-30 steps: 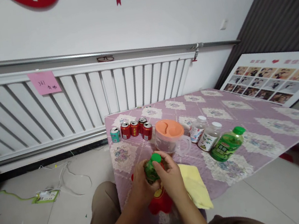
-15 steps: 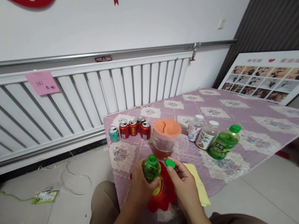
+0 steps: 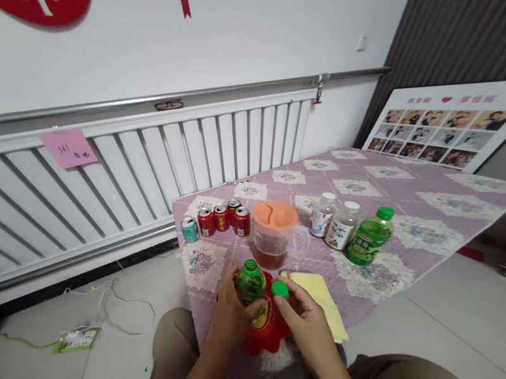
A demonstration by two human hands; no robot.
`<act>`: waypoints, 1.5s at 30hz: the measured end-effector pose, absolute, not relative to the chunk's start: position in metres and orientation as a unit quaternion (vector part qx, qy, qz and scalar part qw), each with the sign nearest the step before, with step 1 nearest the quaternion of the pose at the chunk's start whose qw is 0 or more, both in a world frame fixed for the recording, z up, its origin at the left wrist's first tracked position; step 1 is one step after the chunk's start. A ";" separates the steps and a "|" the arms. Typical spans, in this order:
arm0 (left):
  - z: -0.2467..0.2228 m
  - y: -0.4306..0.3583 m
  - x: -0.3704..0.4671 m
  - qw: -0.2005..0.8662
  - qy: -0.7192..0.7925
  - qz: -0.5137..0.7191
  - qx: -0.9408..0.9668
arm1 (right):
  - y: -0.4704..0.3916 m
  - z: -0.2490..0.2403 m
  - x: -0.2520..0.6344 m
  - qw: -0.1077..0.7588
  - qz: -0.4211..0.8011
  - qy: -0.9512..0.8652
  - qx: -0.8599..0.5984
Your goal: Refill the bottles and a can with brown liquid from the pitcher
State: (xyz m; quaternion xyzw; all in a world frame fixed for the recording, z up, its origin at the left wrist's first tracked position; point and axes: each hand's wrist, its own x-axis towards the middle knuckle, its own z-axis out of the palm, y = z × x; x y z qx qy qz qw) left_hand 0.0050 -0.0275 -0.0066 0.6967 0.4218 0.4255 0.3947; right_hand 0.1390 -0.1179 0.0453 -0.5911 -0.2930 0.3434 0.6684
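Left hand wraps its fingers around the small green bottle, holding it upright with its neck open, above the red mat at the near table edge. Just right of those fingers, the right hand pinches the green cap between thumb and fingertips, narrow grip, cap just beside the bottle mouth and level with it, not on it.

Beyond the left fingers, well apart: a row of cans, one teal and the rest red. Past the cap fingertips, near: a clear pitcher with an orange lid, brown liquid low inside. Just right of the right-hand fingers lies a yellow cloth. Further right, well apart from both hands: two white-capped bottles and a bigger green bottle, all capped.

Risks, as judgement: the bottle is open and held over the lap, so a tilt or squeeze by the left fingers could spill liquid onto mat, tablecloth or trousers. The pinch on the cap is light; it could slip and roll off the near edge. The pitcher stands near the knuckles, and a forward bump could knock it.
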 end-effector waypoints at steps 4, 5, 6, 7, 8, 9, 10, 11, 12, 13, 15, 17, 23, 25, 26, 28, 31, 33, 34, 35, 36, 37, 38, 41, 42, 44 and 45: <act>-0.010 -0.030 0.004 0.396 0.406 0.436 0.699 | -0.118 0.043 0.140 0.681 0.332 -0.298 -0.581; -0.012 -0.030 0.003 0.387 0.406 0.439 0.702 | -0.118 0.042 0.141 0.683 0.328 -0.300 -0.580; -0.013 -0.031 0.002 0.374 0.408 0.444 0.705 | -0.118 0.041 0.142 0.683 0.324 -0.301 -0.581; -0.013 -0.032 0.000 0.356 0.410 0.450 0.709 | -0.118 0.040 0.143 0.683 0.321 -0.302 -0.583; -0.012 -0.034 -0.002 0.335 0.412 0.459 0.712 | -0.119 0.038 0.143 0.680 0.317 -0.304 -0.587; -0.010 -0.037 -0.004 0.313 0.411 0.470 0.716 | -0.119 0.037 0.144 0.676 0.313 -0.308 -0.592; -0.006 -0.041 -0.007 0.293 0.406 0.480 0.720 | -0.120 0.035 0.145 0.670 0.306 -0.316 -0.598; -0.002 -0.045 -0.009 0.275 0.397 0.487 0.728 | -0.120 0.034 0.146 0.662 0.296 -0.326 -0.606; 0.004 -0.050 -0.011 0.262 0.383 0.486 0.740 | -0.121 0.034 0.147 0.652 0.284 -0.342 -0.614; 0.011 -0.055 -0.013 0.254 0.372 0.480 0.753 | -0.122 0.034 0.147 0.642 0.269 -0.361 -0.621; 0.023 -0.065 -0.016 0.248 0.350 0.461 0.777 | -0.125 0.036 0.148 0.620 0.235 -0.406 -0.629; 0.032 -0.073 -0.016 0.243 0.339 0.451 0.789 | -0.127 0.039 0.147 0.599 0.196 -0.454 -0.630; 0.038 -0.079 -0.017 0.253 0.341 0.445 0.789 | -0.131 0.042 0.142 0.540 0.124 -0.558 -0.618; 0.036 -0.079 -0.018 0.281 0.342 0.423 0.791 | -0.132 0.039 0.139 0.508 0.124 -0.584 -0.621; 0.036 -0.079 -0.019 0.299 0.341 0.411 0.791 | -0.133 0.037 0.137 0.491 0.123 -0.596 -0.624; 0.035 -0.078 -0.021 0.334 0.344 0.390 0.786 | -0.134 0.033 0.134 0.458 0.119 -0.616 -0.630; 0.035 -0.076 -0.026 0.359 0.370 0.356 0.780 | -0.135 0.029 0.129 0.415 0.105 -0.647 -0.632; 0.035 -0.075 -0.029 0.358 0.392 0.327 0.782 | -0.135 0.029 0.125 0.385 0.095 -0.664 -0.634; 0.036 -0.074 -0.031 0.357 0.401 0.312 0.784 | -0.135 0.029 0.122 0.373 0.091 -0.671 -0.635; 0.036 -0.074 -0.033 0.358 0.407 0.302 0.784 | -0.135 0.029 0.121 0.361 0.088 -0.677 -0.635; 0.037 -0.073 -0.035 0.362 0.411 0.295 0.783 | -0.135 0.030 0.119 0.352 0.087 -0.684 -0.633; 0.037 -0.073 -0.037 0.368 0.412 0.293 0.781 | -0.135 0.030 0.117 0.344 0.088 -0.692 -0.629; 0.037 -0.073 -0.039 0.375 0.413 0.292 0.777 | -0.135 0.031 0.116 0.338 0.090 -0.699 -0.623; 0.039 -0.071 -0.044 0.409 0.412 0.291 0.760 | -0.134 0.032 0.113 0.335 0.101 -0.713 -0.608; 0.039 -0.070 -0.046 0.427 0.410 0.290 0.752 | -0.133 0.032 0.113 0.338 0.107 -0.712 -0.606; 0.038 -0.068 -0.049 0.472 0.400 0.286 0.732 | -0.132 0.032 0.112 0.347 0.117 -0.706 -0.606; 0.037 -0.067 -0.051 0.499 0.393 0.285 0.718 | -0.132 0.033 0.111 0.352 0.121 -0.702 -0.608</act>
